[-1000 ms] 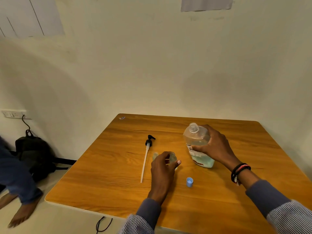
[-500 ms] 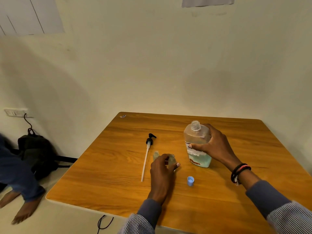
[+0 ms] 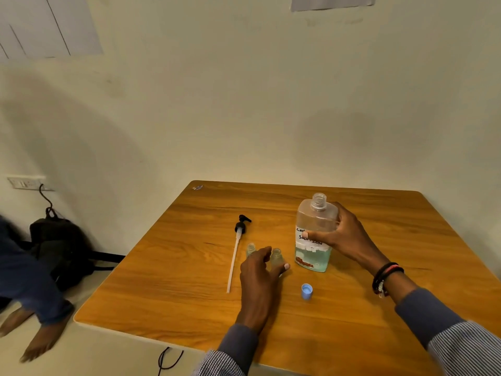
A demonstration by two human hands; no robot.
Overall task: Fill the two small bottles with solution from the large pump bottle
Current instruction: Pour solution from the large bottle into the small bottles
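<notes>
Upright on the worktop (image 3: 189, 267) stands the uncapped large bottle (image 3: 315, 221), gripped by the right hand (image 3: 344, 237). The left hand (image 3: 260, 275) curls round the right small bottle (image 3: 276, 257); the left small bottle (image 3: 251, 248) stands just beside it, near the lying pump (image 3: 241, 226).

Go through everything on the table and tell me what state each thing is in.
large bottle: upright, pump removed, mouth open, partly full, gripped by right hand.
pump: lying flat on the table.
right small bottle: upright, uncapped, gripped by left hand.
left small bottle: upright, uncapped; fill unclear.
blue cap: off, lying on the table.
</notes>
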